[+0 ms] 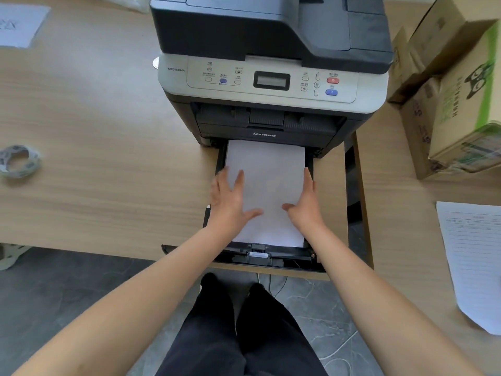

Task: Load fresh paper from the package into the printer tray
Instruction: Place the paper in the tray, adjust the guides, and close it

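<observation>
A grey and black printer [271, 77] stands on the wooden desk, its black paper tray [271, 257] pulled out toward me. A white stack of paper [267, 175] lies flat in the tray, its far end under the printer body. My left hand [229, 198] rests with spread fingers on the stack's left side, thumb pointing inward. My right hand [305, 202] lies along the stack's right edge, thumb on top of the paper. Neither hand grips anything. No paper package is clearly in view.
Cardboard boxes [450, 104] stand to the right of the printer. A printed sheet [474, 256] lies on the desk at right, another sheet [21, 23] at far left. A roll of tape [19, 160] sits on the left of the desk [108, 131].
</observation>
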### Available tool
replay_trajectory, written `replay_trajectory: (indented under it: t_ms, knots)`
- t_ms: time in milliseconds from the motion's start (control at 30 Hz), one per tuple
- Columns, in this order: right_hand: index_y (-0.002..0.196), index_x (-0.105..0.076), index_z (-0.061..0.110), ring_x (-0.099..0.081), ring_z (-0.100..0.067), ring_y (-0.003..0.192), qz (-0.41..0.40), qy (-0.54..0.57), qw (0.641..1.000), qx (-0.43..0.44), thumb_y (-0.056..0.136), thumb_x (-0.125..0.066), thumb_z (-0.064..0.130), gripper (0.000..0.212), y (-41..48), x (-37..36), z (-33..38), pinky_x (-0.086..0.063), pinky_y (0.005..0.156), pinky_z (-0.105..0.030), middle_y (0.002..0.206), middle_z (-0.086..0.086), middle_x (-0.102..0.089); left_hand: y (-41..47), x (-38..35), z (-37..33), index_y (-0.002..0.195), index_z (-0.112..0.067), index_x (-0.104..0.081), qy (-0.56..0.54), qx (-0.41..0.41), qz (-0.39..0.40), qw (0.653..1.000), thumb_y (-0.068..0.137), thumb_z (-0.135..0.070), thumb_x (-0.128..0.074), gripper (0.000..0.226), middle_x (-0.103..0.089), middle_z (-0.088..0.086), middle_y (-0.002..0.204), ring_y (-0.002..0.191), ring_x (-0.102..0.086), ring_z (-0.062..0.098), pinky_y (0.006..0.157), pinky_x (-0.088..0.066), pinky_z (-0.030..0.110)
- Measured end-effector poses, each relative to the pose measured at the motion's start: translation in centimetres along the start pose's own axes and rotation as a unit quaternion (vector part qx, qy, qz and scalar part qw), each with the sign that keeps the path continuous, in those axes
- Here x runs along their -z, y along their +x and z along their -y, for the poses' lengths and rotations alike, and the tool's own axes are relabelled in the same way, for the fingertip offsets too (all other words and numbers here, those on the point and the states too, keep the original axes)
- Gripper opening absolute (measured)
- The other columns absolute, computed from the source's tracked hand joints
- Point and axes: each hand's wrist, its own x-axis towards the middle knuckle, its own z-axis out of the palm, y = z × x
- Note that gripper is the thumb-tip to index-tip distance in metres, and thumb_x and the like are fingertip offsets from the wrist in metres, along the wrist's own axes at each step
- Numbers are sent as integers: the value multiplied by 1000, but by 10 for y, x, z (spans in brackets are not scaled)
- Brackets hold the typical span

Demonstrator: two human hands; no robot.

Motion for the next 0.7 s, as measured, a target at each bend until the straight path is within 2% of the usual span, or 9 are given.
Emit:
replay_trajectory:
  t_ms: [67,133,200,267,333,433,567,700]
  knots:
    - [155,-9,25,-31,-25,142,-23,21,999,-9,84,-65,-7,96,2,-3,0,-35,106,-30,158,-4,-19,-8,3,3,141,-31,-40,8,-137,60,989,66,-60,-74,87,-25,7,149,137,-19,27,115,-22,47]
    - [154,-15,20,-42,-26,135,-46,77,996,-27,89,-60,-1,82,3,-4,1,-39,106,-33,149,-10,-36,-13,0,7,133,-38,-46,28,-218,141,965,63,-65,-73,81,-33,-1,141,131,-24,20,110,-19,37]
    - [151,-22,18,-53,-25,120,-66,110,991,-46,94,-55,6,67,3,0,3,-44,90,-28,125,-7,-53,-13,-7,10,133,-42,-44,40,-225,161,960,62,-68,-71,80,-33,-3,140,131,-24,19,108,-16,35]
    - [147,-27,15,-58,-24,106,-70,107,991,-44,94,-56,8,62,3,7,2,-43,71,-19,97,3,-53,-10,-13,11,132,-44,-43,36,-217,152,964,62,-68,-70,79,-32,-3,141,134,-22,20,107,-15,36]
    - [144,-27,13,-58,-21,97,-40,85,995,-37,90,-61,7,64,3,13,3,-40,63,-14,87,9,-49,-9,-16,11,133,-44,-43,36,-220,155,962,65,-67,-69,77,-32,-3,144,137,-19,20,109,-13,39]
    - [145,-21,14,-53,-15,97,25,44,999,-19,86,-60,-6,73,4,17,7,-40,65,-13,89,13,-46,-7,-20,14,138,-43,-39,30,-200,162,966,66,-66,-69,82,-28,-2,148,141,-13,19,113,-10,44]
    - [150,-17,19,-51,-15,105,-14,53,998,-16,87,-53,-13,80,-4,14,3,-42,76,-17,111,0,-45,-5,-29,21,144,-42,-28,74,-193,143,968,68,-63,-70,90,-20,-1,153,146,-8,22,116,-10,48]
    - [148,-21,21,-53,-17,107,-27,26,999,0,87,-47,-17,76,-8,4,-3,-44,82,-22,116,-1,-48,-3,-31,25,149,-40,-17,130,-181,125,967,63,-74,-64,104,-11,2,159,149,-2,25,118,-7,51]
